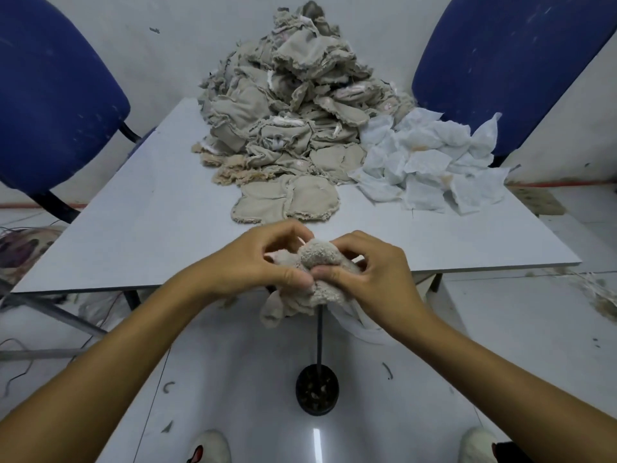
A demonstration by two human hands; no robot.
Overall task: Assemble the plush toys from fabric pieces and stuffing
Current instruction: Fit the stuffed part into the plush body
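- Working a plush skin just off the near edge of the counter, I pinch it with both hands; it looks half turned fuzzy side out.
- My left hand clamps the smooth fabric, thumb pressed to the fold.
- My right hand grips the fleecy bulge, fingers curled round it.
- To do this well I judge short, even pushes near the seam best, easing the pile out without tearing stitches.
- The skin pile and white pads wait beyond.

Both forearms bare, sleeveless in view; pale shoes, possibly slippers, red-marked.
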